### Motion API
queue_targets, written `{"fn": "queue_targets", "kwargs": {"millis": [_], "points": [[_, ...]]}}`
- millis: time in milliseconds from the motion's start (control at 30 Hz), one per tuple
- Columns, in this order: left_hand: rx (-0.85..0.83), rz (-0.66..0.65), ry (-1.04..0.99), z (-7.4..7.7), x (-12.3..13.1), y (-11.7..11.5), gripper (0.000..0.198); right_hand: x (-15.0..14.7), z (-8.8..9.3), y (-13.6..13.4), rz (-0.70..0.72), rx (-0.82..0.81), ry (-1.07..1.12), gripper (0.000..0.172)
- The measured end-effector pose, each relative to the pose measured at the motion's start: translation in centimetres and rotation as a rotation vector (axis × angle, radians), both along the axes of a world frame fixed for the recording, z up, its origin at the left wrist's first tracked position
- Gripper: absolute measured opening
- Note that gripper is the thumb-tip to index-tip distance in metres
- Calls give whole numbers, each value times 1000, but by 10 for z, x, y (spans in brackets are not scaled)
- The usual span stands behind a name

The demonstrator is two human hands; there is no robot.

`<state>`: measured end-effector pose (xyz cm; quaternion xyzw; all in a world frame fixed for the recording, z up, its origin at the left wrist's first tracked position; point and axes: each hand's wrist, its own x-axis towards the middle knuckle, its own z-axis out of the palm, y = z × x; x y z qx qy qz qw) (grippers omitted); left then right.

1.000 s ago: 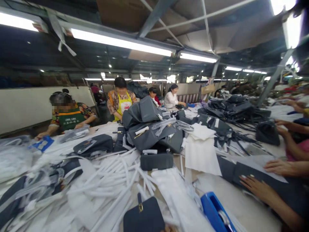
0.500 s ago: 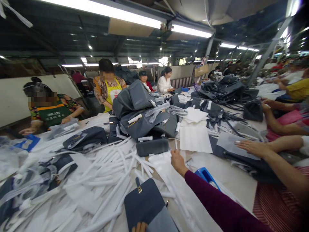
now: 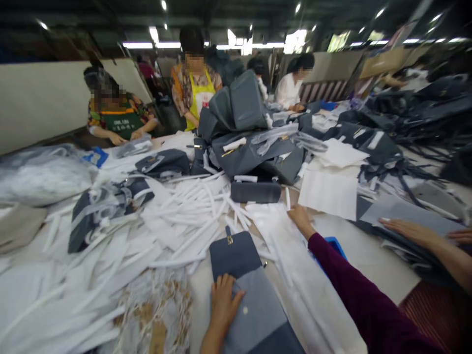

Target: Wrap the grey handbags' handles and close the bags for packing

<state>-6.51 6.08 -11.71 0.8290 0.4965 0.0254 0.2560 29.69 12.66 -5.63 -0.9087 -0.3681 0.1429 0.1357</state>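
My left hand (image 3: 222, 305) lies flat with fingers apart on a dark grey bag (image 3: 236, 253) with a strap and gold clasp at its far end. A thin greyish sheet (image 3: 254, 300) covers the bag's middle, beside the hand. Farther forward, my right hand (image 3: 300, 221) is closed with fingers bent, at the edge of long white sheets (image 3: 273, 236). A white strip (image 3: 288, 196) stands out just beyond its fingertips; whether the fingers grip it or something else, I cannot tell.
Loose white strips (image 3: 184, 209) cover the left middle. A pile of dark bags (image 3: 254, 147) rises ahead, with a rolled dark piece (image 3: 255, 191) before it. A blue holder (image 3: 335, 247) lies under my right forearm. A co-worker's hand (image 3: 409, 231) presses a sheet at right.
The view has tilted down and turned right. My left hand has come farther into view over the bag and sheet. My right hand stays closed near the white sheets.
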Motion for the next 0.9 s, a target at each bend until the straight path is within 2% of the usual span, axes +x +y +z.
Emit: {"fn": "queue_targets", "kwargs": {"millis": [67, 100, 200, 300, 400, 500, 667, 800, 900], "points": [[2, 8, -29, -2, -1, -1, 24, -28, -6, -15, 105, 55, 28, 36], [6, 7, -39, -2, -1, -1, 25, -46, -9, -22, 207, 114, 56, 35], [27, -8, -52, -3, 0, -2, 25, -105, -16, -39, 631, 259, 151, 31], [58, -27, -52, -3, 0, -4, 26, -148, -25, -40, 972, 104, 120, 31], [84, -25, -73, -4, -1, -7, 27, -164, -32, -37, 1172, -70, 26, 27], [114, 19, -108, -8, -2, -11, 33, -168, -35, -40, 1266, -110, -18, 25], [203, 103, -106, -15, -3, -16, 56, -171, -32, -46, 1315, -100, -35, 26], [189, 67, -111, -10, -2, -15, 45, -171, -28, -45, 1317, -105, 24, 25], [191, 43, -81, -4, -2, -14, 39, -171, -28, -44, 1263, -130, 98, 24]]}}
